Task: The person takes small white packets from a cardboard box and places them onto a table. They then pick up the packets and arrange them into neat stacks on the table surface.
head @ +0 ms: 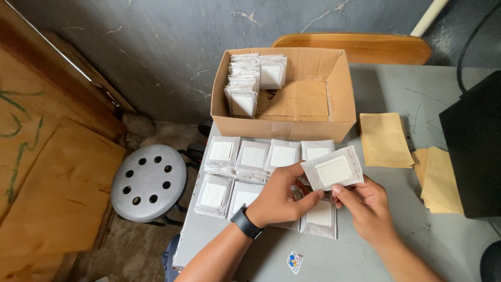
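Both hands meet over the near edge of the piles of packets, and between them they hold up one flat white packet (332,170) with a pale square pad showing through its middle. The left hand (282,198) has its grip closed on the packet's lower left edge, thumb in front and fingers behind, while the right hand (365,203) pinches the lower edge from beneath; held by the rim like this, the packet's face stays uncovered and turned toward the person, tilted a little. A dark watch (245,222) sits on the left wrist. Just below the lifted packet, the rest lie in neat stacks (250,167) in two rows, pad side up, so each pile keeps its shape. Beyond the stacks stands an open cardboard box (334,104), with more packets (253,83) standing on edge in its left part and the right part showing bare bottom. To the right of the box lie tan paper envelopes (385,140), and further right a black case (472,141). The worktop (417,230) is plain grey, scratched, with a small sticker (295,261) near its front edge. Left of the box, lower down, a round grey stool (148,183) with holes stands on a dirty floor, beside wooden boards (57,193) and a cracked grey wall (172,47).
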